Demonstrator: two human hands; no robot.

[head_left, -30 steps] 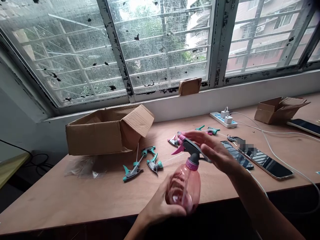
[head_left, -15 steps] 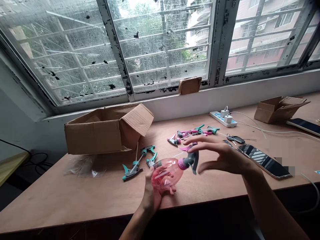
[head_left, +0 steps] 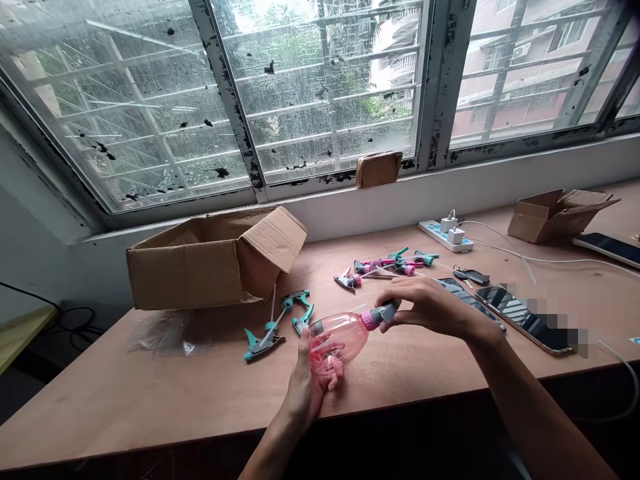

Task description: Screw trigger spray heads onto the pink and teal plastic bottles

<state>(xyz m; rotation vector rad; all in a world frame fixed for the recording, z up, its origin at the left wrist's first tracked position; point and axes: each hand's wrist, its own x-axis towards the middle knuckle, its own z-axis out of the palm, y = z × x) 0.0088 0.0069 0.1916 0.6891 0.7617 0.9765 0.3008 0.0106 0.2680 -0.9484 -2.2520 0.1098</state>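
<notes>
Head view: left hand (head_left: 305,390) cradles pink bottle (head_left: 336,339), right hand (head_left: 431,307) grips sprayer (head_left: 383,313)

Translucent glossy pink plastic bottle (head_left: 334,341); matt smooth plywood worktop (head_left: 150,393); rough brown corrugated cardboard box (head_left: 200,267); glossy glass-faced phones (head_left: 530,320); clear crinkled plastic wrap (head_left: 163,333); flaking painted metal window frame (head_left: 235,120)

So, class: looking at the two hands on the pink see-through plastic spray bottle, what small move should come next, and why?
Probably a twist of the grey-and-pink trigger sprayer head by the right hand. The left hand grips the pink see-through plastic spray bottle, tilted sideways, and the right hand closes on the head at the bottle's neck.
</notes>
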